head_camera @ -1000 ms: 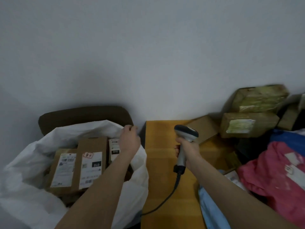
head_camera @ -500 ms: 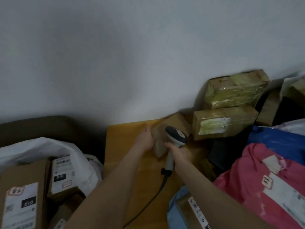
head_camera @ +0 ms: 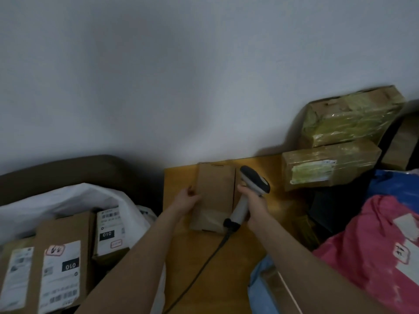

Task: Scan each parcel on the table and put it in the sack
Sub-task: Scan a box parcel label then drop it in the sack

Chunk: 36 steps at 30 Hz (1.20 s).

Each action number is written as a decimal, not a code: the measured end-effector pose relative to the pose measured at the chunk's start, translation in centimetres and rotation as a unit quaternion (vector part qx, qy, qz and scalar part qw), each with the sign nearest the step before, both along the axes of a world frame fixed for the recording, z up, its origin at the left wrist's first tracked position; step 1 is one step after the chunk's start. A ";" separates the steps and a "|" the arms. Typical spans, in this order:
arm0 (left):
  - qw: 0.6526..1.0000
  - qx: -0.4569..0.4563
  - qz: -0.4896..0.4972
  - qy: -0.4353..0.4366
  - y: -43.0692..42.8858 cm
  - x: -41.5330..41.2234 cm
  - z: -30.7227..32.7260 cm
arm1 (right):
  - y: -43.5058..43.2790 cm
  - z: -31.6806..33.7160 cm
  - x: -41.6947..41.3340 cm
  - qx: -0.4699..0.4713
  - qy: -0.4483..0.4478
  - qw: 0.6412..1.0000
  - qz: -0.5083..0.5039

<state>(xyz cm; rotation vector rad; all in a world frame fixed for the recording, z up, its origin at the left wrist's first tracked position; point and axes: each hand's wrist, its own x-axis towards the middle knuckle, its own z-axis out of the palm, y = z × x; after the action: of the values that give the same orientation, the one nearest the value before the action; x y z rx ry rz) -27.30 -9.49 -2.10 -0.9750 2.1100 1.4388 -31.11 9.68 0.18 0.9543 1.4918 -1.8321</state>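
already 3 labelled boxes (head_camera: 61,257) sit in the white sack (head_camera: 74,198), while the left hand (head_camera: 189,199) grips a plain cardboard box (head_camera: 214,193) on the table (head_camera: 186,252), the right hand (head_camera: 252,200) clasps the barcode scanner (head_camera: 255,181), and several taped parcels (head_camera: 328,168) are left.

Plain brown parcel (head_camera: 214,196) on yellow-wood table (head_camera: 240,252) — white sack (head_camera: 68,200); grey-black scanner (head_camera: 255,182); pink bag (head_camera: 374,245).

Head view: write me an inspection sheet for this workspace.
Surface: yellow wooden table.
Job's things: plain brown box on the table, no label showing; scanner; white sack at left holding labelled boxes.
Clutter: two taped boxes, pink bag, blue bag at right.
Hands: left hand grips the box's edge; right hand holds the scanner.
Cables: scanner cable trails across the table.
Surroundings: grey wall; dark chair behind the sack.
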 end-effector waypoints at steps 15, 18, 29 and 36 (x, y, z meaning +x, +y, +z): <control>0.947 0.210 0.183 0.160 -1.2 6.2 13.2 | -0.8 8.1 6.9 -0.143 0.047 0.989 0.003; 0.958 0.218 0.105 0.156 -3.1 8.9 14.5 | -0.9 9.6 9.2 -0.142 0.056 0.988 0.021; 0.943 0.206 0.064 0.254 -4.5 15.6 17.9 | -1.9 13.8 16.7 -0.078 0.116 0.989 0.039; 0.986 0.132 -0.040 0.089 -4.8 19.0 18.5 | -2.1 15.1 19.1 -0.004 0.205 0.979 0.007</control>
<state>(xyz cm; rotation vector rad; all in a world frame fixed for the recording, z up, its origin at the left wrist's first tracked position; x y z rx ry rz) -8.35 -14.32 16.45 -0.6767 1.9842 1.7655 -12.06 7.53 15.32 0.5783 1.7184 -2.1132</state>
